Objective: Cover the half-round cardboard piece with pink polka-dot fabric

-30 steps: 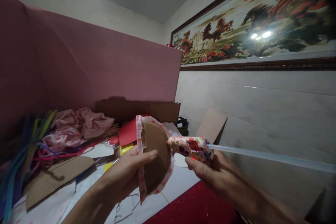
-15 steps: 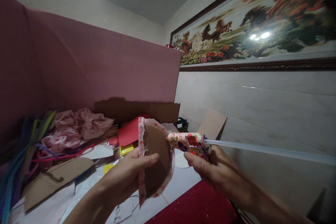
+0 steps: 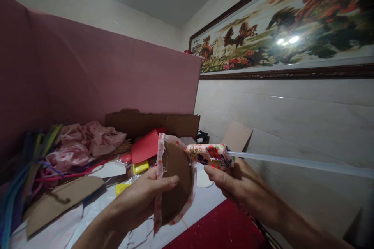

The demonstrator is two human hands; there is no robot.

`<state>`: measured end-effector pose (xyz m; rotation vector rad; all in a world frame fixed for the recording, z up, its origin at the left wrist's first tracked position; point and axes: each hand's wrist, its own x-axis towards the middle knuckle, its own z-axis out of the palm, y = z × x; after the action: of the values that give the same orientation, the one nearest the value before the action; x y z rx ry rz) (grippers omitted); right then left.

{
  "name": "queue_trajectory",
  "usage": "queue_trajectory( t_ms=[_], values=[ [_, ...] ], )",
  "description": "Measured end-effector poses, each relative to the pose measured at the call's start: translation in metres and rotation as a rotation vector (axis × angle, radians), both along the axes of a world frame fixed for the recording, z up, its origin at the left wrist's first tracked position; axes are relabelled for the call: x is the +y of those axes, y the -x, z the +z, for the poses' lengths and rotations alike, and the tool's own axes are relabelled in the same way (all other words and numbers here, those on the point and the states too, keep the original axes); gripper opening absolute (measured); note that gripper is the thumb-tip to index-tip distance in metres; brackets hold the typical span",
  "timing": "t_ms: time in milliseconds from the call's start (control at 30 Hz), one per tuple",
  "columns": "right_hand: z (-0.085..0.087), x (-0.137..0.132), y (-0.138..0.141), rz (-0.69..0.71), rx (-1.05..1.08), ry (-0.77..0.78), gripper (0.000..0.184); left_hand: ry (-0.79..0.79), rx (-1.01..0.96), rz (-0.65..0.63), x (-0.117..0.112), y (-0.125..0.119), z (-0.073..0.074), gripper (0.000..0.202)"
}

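Observation:
Between thumb and fingers, my left hand grips a half-round cardboard piece by its straight edge. Patterned pinkish fabric wraps over its rim, and the bare brown side faces me. My right hand is closed around a flower-patterned glue gun. A long translucent glue stick sticks out of the gun's back end toward the right. The gun's nozzle end is at the curved upper right rim of the cardboard; whether it touches, I cannot tell.
Crumpled pink fabric, coloured pipe cleaners, a cut cardboard piece and a red sheet lie to the left. A pink panel stands behind. The table's red surface shows at the front.
The cardboard piece has shifted slightly right and down and turned a little in my left hand. The glue gun stays at its curved rim, tipped slightly differently.

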<state>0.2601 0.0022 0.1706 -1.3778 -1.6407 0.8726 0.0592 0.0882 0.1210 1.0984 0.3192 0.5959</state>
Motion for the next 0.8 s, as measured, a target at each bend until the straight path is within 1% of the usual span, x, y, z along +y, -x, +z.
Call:
queue_trajectory(
  t_ms=[100,200,400,567,633,800],
  values=[
    [0.0003,0.0006,0.0005,-0.001,-0.007,0.002,0.033,0.009,0.001,-0.015,0.0003,0.0,0.0001,0.023],
    [0.0004,0.0011,0.0023,-0.014,-0.024,-0.015,0.037,-0.002,0.005,-0.018,-0.0006,0.0006,0.0009,0.019],
    [0.0013,0.0001,0.0053,-0.012,-0.051,-0.07,0.032,0.006,0.0,0.025,0.0008,0.0024,0.0018,0.013],
    [0.0005,-0.0033,0.0034,-0.009,-0.063,-0.03,0.03,0.029,0.019,0.07,0.0032,0.0057,0.0017,0.013],
    [0.0003,-0.0039,0.0031,-0.008,-0.057,-0.038,0.03,0.045,0.021,0.081,0.0033,0.0059,0.0019,0.014],
    [-0.0004,-0.0022,0.0021,-0.009,-0.012,0.003,0.032,0.0,0.021,0.021,0.0013,0.0027,0.0032,0.013]
  ],
)
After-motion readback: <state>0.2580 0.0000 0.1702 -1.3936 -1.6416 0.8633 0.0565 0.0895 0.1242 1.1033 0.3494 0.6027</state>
